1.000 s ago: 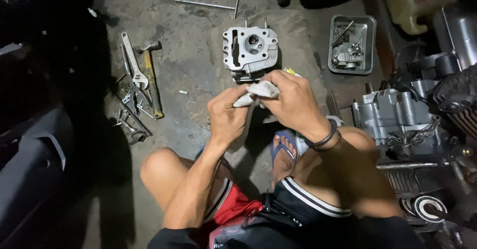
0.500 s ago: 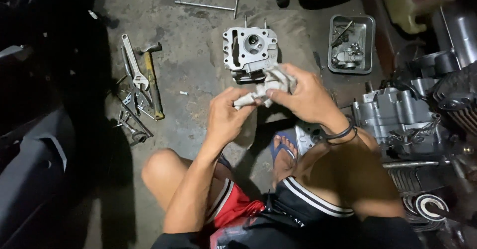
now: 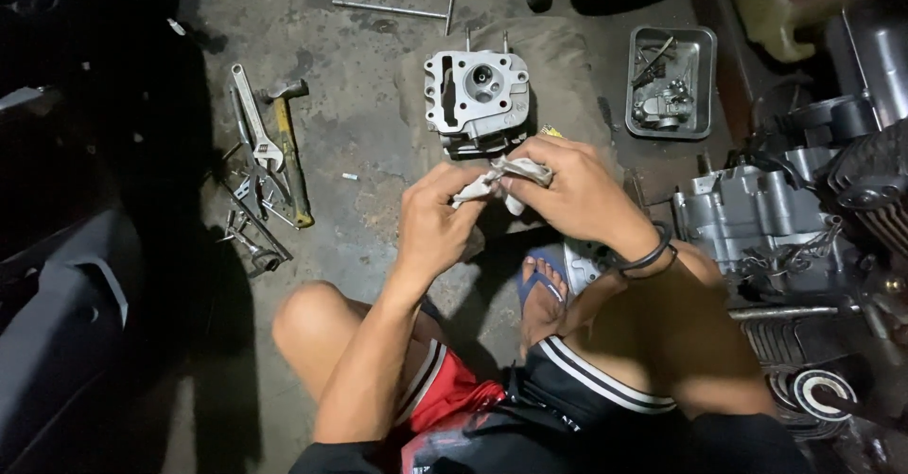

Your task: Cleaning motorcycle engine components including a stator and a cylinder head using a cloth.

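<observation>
Crumpled white rag [image 3: 499, 179] gripped between both hands at frame centre.

The rag is pinched by the left hand [image 3: 435, 223] and right hand [image 3: 577, 195], just below a grey cylinder head [image 3: 476, 96]. At upper right, a metal tray [image 3: 702, 81] is filled with small parts. Wrenches [image 3: 253, 133] and a hammer [image 3: 291, 157] are laid at left.

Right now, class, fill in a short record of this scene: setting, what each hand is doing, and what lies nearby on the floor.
setting: concrete floor, person crouched, view from above
left hand: grips one end of a white rag
right hand: closed over the rag's other end
just beyond the hands: grey metal engine part on the floor
left of it: hammer and wrench among loose tools
upper right: metal tray holding small parts
far right: engine block
</observation>
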